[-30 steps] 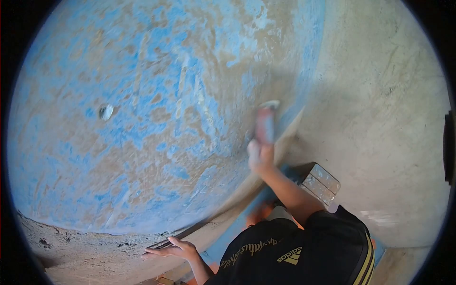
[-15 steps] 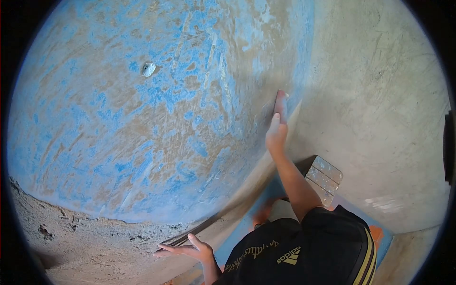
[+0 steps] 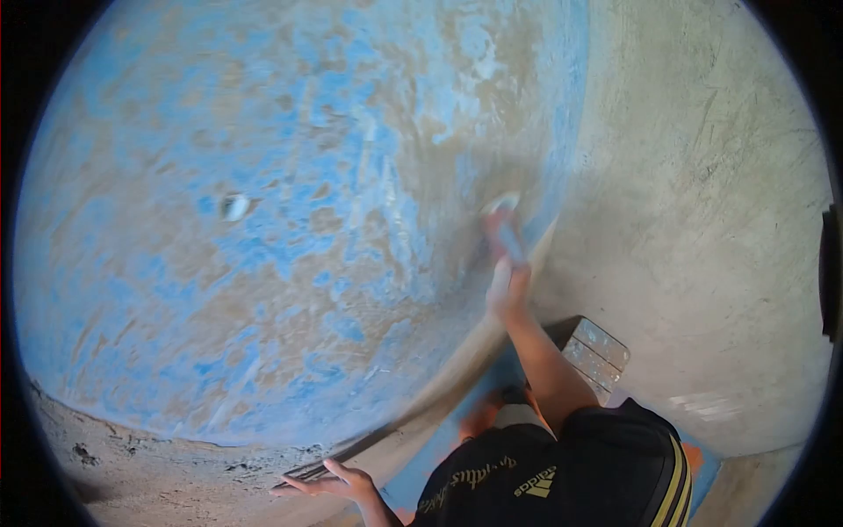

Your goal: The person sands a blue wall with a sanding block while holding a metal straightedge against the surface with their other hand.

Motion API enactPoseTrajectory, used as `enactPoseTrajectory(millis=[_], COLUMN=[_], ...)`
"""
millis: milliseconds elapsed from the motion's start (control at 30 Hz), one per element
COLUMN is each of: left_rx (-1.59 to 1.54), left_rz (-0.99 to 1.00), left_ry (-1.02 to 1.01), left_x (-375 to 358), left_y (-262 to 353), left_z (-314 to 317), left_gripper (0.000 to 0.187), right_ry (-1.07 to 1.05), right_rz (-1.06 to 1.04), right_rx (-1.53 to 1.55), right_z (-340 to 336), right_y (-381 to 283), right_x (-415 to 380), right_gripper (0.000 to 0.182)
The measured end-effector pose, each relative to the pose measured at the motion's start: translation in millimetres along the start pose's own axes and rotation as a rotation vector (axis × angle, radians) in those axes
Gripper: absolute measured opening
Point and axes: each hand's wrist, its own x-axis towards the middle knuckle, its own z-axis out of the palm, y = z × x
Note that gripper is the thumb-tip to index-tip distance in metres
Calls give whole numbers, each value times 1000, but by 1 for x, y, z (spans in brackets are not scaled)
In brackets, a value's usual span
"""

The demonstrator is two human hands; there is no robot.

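My right hand [image 3: 509, 288] is closed round the lower end of a flat reddish sanding block [image 3: 503, 233], blurred by motion. The block lies against the blue-patched wall [image 3: 290, 272], close to its right-hand corner, its upper end leaning left. Pale dust coats the thumb and the back of this hand. At lower left, my left hand [image 3: 338, 483] is open, fingers stretched out and thumb apart, holding nothing. It overlaps the rough concrete ledge [image 3: 176, 479] under the painted wall.
A plain grey wall [image 3: 694, 220] meets the painted one at the right. Below my right arm stands a paint-spotted slatted stool [image 3: 597, 351]. A round pale fitting [image 3: 235, 206] sits in the painted wall. Blue floor [image 3: 421, 465] shows beside my black shirt [image 3: 492, 479].
The view has tilted up, so the wall and ledge sit lower in the picture. The sanding block has swung its upper end to the left. My left hand stays open near the ledge.
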Motion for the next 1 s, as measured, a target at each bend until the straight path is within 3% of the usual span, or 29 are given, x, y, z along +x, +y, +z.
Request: enactPoseTrajectory(millis=[33,100,233,300,467,567,633,700,733,800,867,967,1000], left_rx=[43,30,18,71,55,103,141,116,103,79,59,65,76], left_rz=[21,-1,-21,-15,-167,-119,-95,-28,-16,-66,-119,-174,-167], left_ry=[10,28,180,194,276,263,251,236,232,239,246,239,226], left_x=[-2,-5,3,3,6,-3,-8,-17,-18,-19,-18,-28,-33], left_y=[-3,2,17,21,60,63,70,66,75,104,137,150,141], left_z=[-4,-10,11,13,27,39,50,61,65,78,87,86,88], left_gripper=[85,82,77,74,69,73,75,76,77,79,80,82,82], right_ry=[59,79,-44,-78,-61,-85,-131,-81,-5,-13,1,-26,-20], right_rz=[210,258,-405,-519,-358,-256,404,377,11,-476,-495,-242,-331], right_rx=[18,-21,-199,-226,-46,18,252,252,136,15,-138,122,117], right_z=[3,-4,-14,-25,-32,-33,-41,-41,-33,-33,-43,-48,-51], right_y=[31,41,27,31,58,67,98,119,118,96,106,132,132], right_x=[4,11,46,54,99,121,136,135,136,126,139,159,163], right_gripper=[48,49,56,58,52,52,53,56,58,56,53,57,60])
